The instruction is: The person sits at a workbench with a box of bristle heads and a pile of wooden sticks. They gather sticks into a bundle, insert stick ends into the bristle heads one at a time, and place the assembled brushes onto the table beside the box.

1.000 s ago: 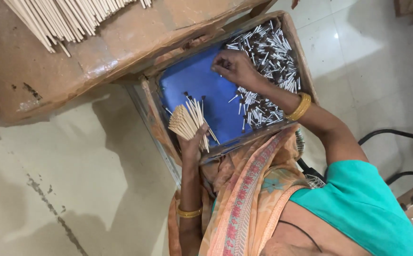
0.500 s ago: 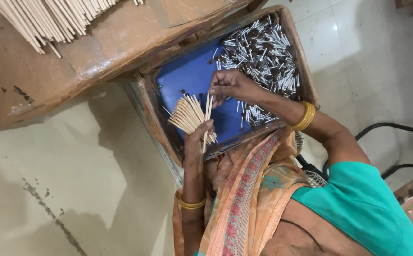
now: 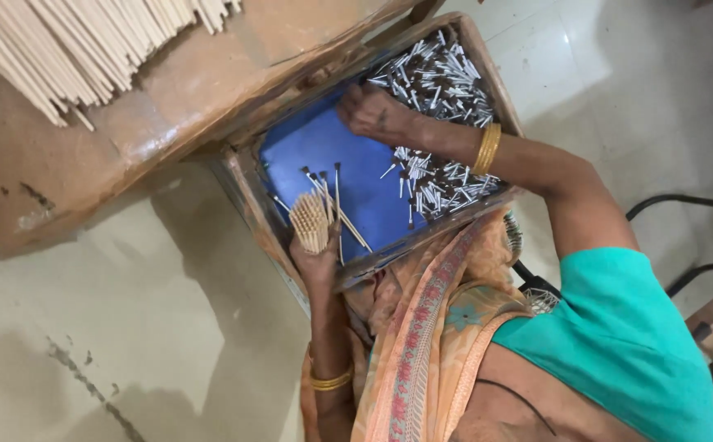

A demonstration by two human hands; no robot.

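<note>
Hands at work over a shallow wooden tray point(image 3: 499, 98) with a blue lining point(image 3: 332, 151), seen from above.

Left hand point(image 3: 317, 260): at the tray's near-left edge, fingers wrapped tight round a bundle of thin pale sticks point(image 3: 310, 219). The bundle stands roughly upright and its cut ends face the camera. A gold bangle point(image 3: 330, 381) sits low on this forearm.

Right hand point(image 3: 375, 110): reaches across the tray to its far side, knuckles up and fingers curled under. It rests at the edge of the pile of silver-tipped sticks point(image 3: 442, 74). Whether the curled fingers pinch anything cannot be told; the fingertips are hidden. A gold wrist bangle point(image 3: 485, 147) lies over the pile.

Tray contents: the silver-tipped sticks fill the right side, from the far corner down to the near rim. A few loose tipped sticks point(image 3: 333, 196) lie on the bare blue lining, just beside the bundle. The rest of the lining is uncovered.

Surroundings: a worn brown board point(image 3: 209, 90) butts against the tray's far-left side. It carries a heap of long bare sticks point(image 3: 78, 45) at the upper left. A pale tiled floor point(image 3: 127, 327) lies below. The person wears a teal blouse point(image 3: 618, 327) and an orange patterned drape point(image 3: 422, 344). A black tube frame point(image 3: 688, 200) shows at the right.
</note>
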